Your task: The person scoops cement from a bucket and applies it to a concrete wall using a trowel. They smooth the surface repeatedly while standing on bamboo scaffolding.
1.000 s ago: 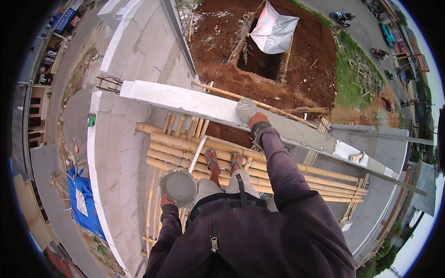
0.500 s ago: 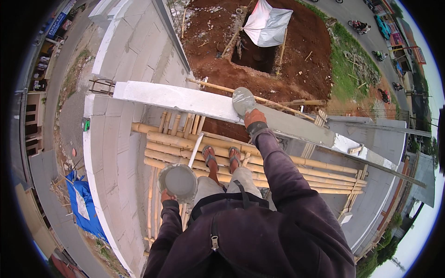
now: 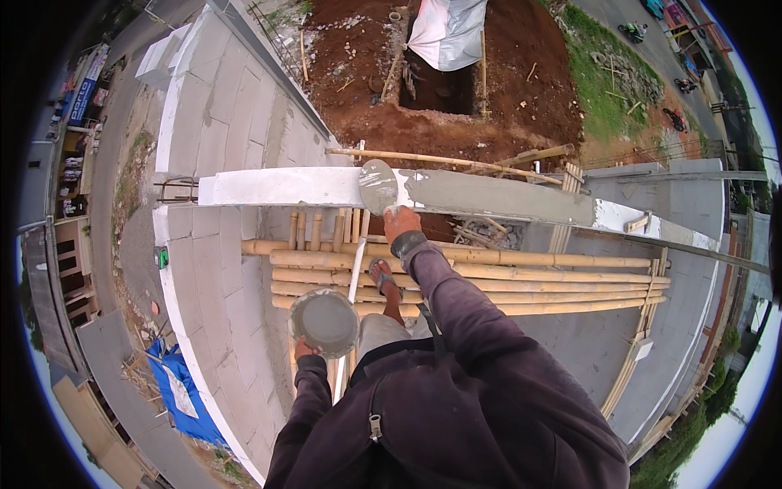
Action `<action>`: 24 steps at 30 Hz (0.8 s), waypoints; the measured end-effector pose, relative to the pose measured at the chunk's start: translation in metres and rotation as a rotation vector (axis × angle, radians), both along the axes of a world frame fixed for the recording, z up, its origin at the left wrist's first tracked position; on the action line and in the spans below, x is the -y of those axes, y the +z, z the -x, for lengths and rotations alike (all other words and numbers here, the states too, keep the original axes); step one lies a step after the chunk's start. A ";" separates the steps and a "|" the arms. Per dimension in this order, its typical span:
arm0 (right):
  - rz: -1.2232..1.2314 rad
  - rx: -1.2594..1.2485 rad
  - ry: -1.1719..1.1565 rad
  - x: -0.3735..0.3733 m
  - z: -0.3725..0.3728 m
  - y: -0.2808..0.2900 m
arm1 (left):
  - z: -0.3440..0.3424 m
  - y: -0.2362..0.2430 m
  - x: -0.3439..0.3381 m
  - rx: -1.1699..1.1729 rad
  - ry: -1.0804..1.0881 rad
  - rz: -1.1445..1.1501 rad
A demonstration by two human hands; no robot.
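Observation:
My right hand [image 3: 401, 220] is closed on the near edge of a thin, round grey disc [image 3: 378, 186] smeared with wet mortar. The disc lies over the top of the narrow white block wall [image 3: 277, 187], at the left end of a layer of wet grey mortar [image 3: 497, 194]. Lower left, my left hand [image 3: 306, 347] grips the rim of a round bucket [image 3: 294, 306]. Grey mortar [image 3: 326, 323] shows inside it. The fingers under the bucket are hidden.
Bamboo poles [image 3: 489, 275] form the platform beneath my sandalled foot [image 3: 380, 275]. A white pipe [image 3: 356, 273] slants past the bucket. Block walls rise left [image 3: 199, 285] and right [image 3: 688, 244]. Beyond the near wall, red soil surrounds a pit [image 3: 444, 90]; rebar [image 3: 175, 191] sticks out left.
My right hand and the disc have moved left along the wall top, off the mortared stretch. My left hand still holds the bucket, and the whole view has turned slightly.

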State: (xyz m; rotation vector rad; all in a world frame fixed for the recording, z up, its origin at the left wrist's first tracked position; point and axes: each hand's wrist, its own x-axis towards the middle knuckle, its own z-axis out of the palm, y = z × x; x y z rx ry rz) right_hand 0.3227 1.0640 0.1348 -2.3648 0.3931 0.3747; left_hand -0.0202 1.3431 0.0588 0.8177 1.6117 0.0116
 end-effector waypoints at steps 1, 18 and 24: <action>0.026 -0.005 -0.078 0.003 0.002 0.000 | 0.004 0.000 -0.005 -0.006 -0.014 -0.005; 0.207 0.017 -0.153 0.063 -0.011 0.008 | 0.002 -0.011 -0.011 0.060 -0.230 -0.121; 0.033 -0.101 0.126 0.021 0.018 0.023 | 0.001 -0.006 -0.007 0.033 0.056 0.022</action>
